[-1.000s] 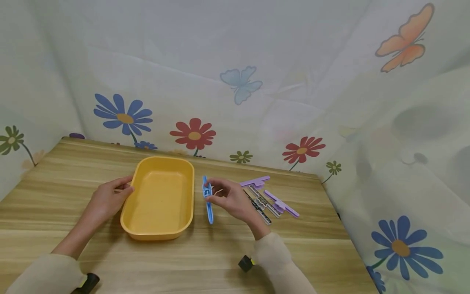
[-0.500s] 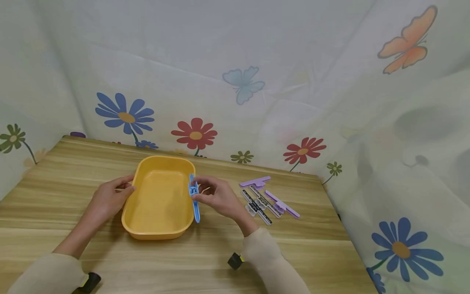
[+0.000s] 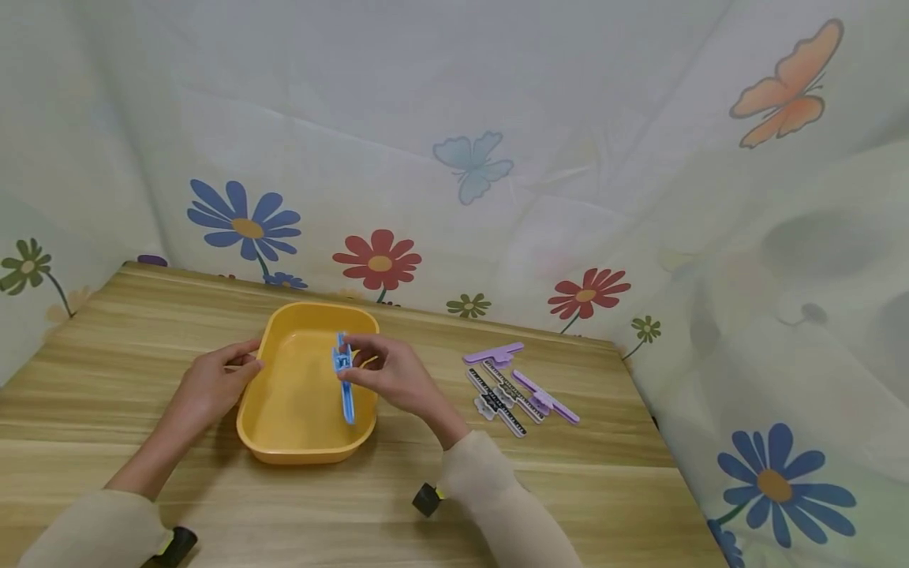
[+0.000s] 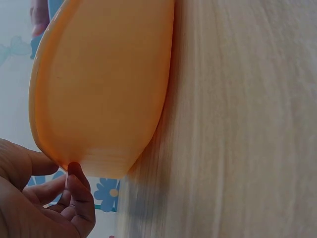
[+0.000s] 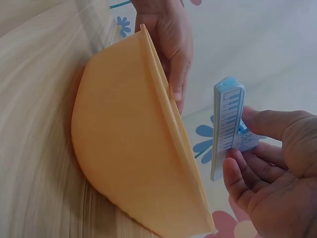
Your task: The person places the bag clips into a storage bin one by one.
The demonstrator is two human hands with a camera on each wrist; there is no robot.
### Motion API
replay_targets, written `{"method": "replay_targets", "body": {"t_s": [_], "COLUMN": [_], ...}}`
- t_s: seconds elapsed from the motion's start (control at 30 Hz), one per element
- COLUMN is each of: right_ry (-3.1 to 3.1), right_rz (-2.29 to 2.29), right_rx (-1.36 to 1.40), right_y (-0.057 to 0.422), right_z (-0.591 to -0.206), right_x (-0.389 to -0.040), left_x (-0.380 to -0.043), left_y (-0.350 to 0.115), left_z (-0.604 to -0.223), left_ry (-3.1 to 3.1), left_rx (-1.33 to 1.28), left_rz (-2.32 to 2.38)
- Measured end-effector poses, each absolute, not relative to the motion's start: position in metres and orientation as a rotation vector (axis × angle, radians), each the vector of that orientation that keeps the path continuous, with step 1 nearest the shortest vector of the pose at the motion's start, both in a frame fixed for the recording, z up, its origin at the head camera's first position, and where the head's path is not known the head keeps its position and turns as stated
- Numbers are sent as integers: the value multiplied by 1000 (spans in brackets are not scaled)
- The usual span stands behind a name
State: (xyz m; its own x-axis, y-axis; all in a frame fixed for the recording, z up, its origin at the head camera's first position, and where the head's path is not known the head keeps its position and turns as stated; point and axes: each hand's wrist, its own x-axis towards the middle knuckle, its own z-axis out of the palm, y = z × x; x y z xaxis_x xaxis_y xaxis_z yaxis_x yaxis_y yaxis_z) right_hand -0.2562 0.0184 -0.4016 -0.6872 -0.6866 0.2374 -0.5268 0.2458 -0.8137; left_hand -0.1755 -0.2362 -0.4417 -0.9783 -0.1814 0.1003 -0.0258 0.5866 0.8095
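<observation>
A yellow plastic tub [image 3: 305, 456] stands on the table. My left hand [image 3: 218, 384] pinches its left rim, thumb and finger on either side of the wall, as the left wrist view also shows. Over the right half of the tub, my right hand [image 3: 398, 377] holds a long blue clip [image 3: 347, 398] by its middle. In the right wrist view the blue clip [image 5: 227, 124] has piano-key markings along its bar and stands clear of the rim. To the right lie two purple clips [image 3: 545, 397] and two black-and-white clips [image 3: 497, 402] on the tabletop.
The wooden table [image 3: 426, 489] ends at the back and right against a white cloth [image 3: 355, 95] printed with flowers and butterflies. A small purple thing [image 3: 152, 259] shows at the back left edge. Each wrist carries a black camera [image 3: 427, 499].
My right hand has moved left with the blue clip, from beside the tub, past its right rim, to above its inside. The left hand stays on the left rim.
</observation>
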Motion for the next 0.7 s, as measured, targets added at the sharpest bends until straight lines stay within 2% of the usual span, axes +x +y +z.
{"method": "replay_targets", "body": {"t_s": [0.7], "right_ry": [2384], "right_rz": [-1347], "right_rx": [-1083], "right_y": [-31], "right_z": [-396], "right_x": [-257], "left_x": [-177], "left_y": [-237], "left_z": [-443], "left_ry": [-2653], "left_rx": [200], "left_rz": [-1401]}}
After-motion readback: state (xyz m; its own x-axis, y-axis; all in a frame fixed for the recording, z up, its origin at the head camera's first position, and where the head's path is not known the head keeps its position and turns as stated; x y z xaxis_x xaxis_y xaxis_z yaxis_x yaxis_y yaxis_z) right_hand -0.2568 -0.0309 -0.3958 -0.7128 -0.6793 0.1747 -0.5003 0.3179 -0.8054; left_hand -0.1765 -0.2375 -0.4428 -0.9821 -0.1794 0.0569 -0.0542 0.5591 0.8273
